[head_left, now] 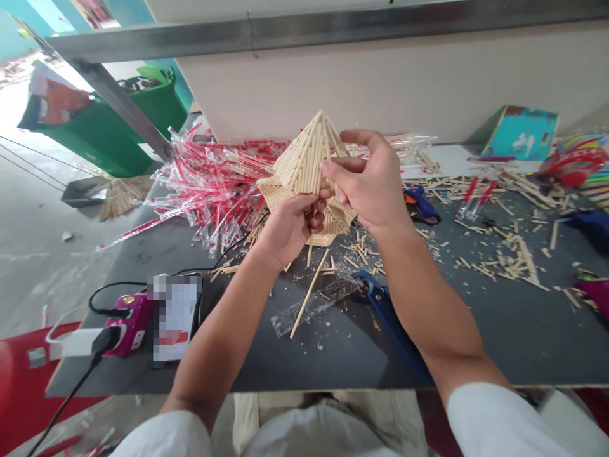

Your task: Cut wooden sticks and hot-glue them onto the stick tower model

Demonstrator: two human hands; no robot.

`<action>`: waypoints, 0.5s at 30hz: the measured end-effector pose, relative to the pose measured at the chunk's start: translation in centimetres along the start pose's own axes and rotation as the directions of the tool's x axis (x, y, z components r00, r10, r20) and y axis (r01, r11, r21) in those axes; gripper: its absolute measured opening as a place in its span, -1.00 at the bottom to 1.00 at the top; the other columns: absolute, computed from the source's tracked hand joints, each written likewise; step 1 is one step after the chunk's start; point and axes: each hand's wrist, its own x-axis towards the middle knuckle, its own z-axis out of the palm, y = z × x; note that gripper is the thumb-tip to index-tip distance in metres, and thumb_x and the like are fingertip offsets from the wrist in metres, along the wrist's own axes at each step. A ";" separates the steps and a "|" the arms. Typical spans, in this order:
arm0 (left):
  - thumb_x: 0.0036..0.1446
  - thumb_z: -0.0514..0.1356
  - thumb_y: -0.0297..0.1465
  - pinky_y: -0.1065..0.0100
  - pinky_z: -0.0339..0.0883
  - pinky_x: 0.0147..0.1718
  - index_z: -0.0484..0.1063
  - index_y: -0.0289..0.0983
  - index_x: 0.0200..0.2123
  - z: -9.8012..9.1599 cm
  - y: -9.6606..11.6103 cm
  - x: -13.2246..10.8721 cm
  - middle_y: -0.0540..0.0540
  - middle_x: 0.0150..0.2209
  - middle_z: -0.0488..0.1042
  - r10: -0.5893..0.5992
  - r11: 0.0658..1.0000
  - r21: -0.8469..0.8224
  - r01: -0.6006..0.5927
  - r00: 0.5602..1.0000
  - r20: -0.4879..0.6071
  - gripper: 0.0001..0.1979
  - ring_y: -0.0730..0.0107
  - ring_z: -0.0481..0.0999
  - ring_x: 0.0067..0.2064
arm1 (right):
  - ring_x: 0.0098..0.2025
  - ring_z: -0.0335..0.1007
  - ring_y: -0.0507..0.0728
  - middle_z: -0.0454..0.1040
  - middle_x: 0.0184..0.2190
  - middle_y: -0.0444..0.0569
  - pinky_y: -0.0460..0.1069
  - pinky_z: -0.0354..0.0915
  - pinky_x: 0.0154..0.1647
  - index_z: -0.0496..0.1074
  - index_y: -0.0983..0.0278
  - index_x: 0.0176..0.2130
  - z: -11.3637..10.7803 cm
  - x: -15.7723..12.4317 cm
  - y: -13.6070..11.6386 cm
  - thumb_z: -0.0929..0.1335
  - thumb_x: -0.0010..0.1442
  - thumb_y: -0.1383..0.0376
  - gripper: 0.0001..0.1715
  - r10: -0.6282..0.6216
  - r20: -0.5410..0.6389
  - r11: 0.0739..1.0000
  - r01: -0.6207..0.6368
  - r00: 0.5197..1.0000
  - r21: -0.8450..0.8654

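Note:
Both of my hands hold a cone-shaped model of glued wooden sticks [302, 162] up above the dark tabletop [476, 343]. My left hand [290, 230] grips its lower part from below. My right hand [366, 181] presses its fingers against the model's right side. A lower tier of sticks [340, 216] flares out beneath the hands, partly hidden by them. A loose wooden stick [309, 293] lies on a clear ruler [316, 308], just below my left hand.
Behind the hands lies a heap of sticks in clear, red-marked wrappers [214, 184]. Blue-handled scissors [392, 324] lie beneath my right forearm. Further right are a blue glue gun [421, 204] and scattered stick pieces [504, 254]. A pink device [128, 324] stands at the left, with cables.

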 end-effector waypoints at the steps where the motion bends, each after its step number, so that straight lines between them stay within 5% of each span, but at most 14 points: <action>1: 0.20 0.13 -0.51 0.48 0.16 -0.55 0.53 -0.40 -0.32 0.0 0.0 0.0 -0.02 -0.45 0.29 -0.003 1.000 -0.002 0.003 1.000 0.006 -0.84 0.58 0.23 -0.53 | -0.52 0.45 0.07 0.61 -0.20 -0.01 0.03 0.39 -0.58 0.19 0.09 0.27 0.0 0.0 0.1 0.45 0.25 0.07 -0.29 -0.005 0.004 1.000 0.005 1.000 -0.002; 15: 0.20 0.12 -0.53 0.50 0.14 -0.55 0.52 -0.41 -0.29 -0.3 0.3 -0.1 -0.01 -0.43 0.29 -0.039 0.998 -0.040 0.041 0.998 0.049 -0.84 0.61 0.22 -0.52 | -0.48 0.49 0.10 0.60 -0.18 0.01 0.07 0.44 -0.52 0.19 0.09 0.23 -0.2 0.1 0.3 0.42 0.30 0.04 -0.38 -0.041 0.031 0.998 0.042 0.999 -0.046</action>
